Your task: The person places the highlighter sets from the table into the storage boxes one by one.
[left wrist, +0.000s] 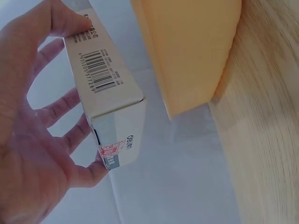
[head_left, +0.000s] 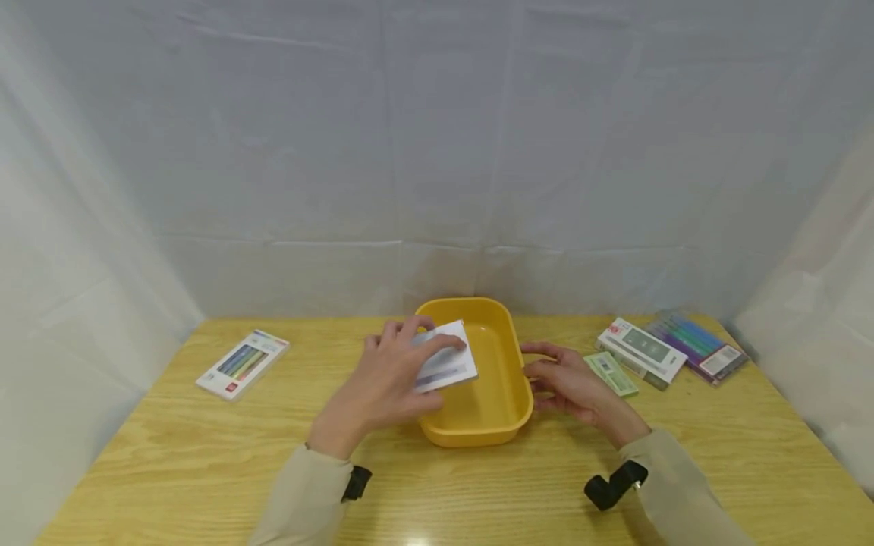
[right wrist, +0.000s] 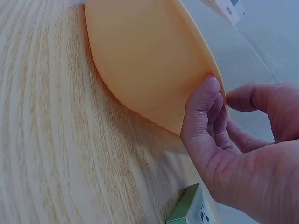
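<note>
My left hand (head_left: 389, 371) grips a small white box (head_left: 447, 364) by its edges, tilted over the left side of a yellow plastic bin (head_left: 505, 417). In the left wrist view, the box (left wrist: 100, 74) shows a barcode and a red mark on its end, with the thumb on one side and fingertips along the other. At the bin's right side, my right hand (head_left: 567, 383) holds the rim with bent fingers. The right wrist view shows one fingertip against the outer wall (right wrist: 140, 56) and another at the rim's edge.
A flat pack of coloured pens (head_left: 242, 365) lies on the wooden table at left. To the right are a green packet (head_left: 611, 373), a white-and-grey box (head_left: 642, 351) and a clear pack of pens (head_left: 699, 345). White sheeting (head_left: 451, 152) hangs behind the table.
</note>
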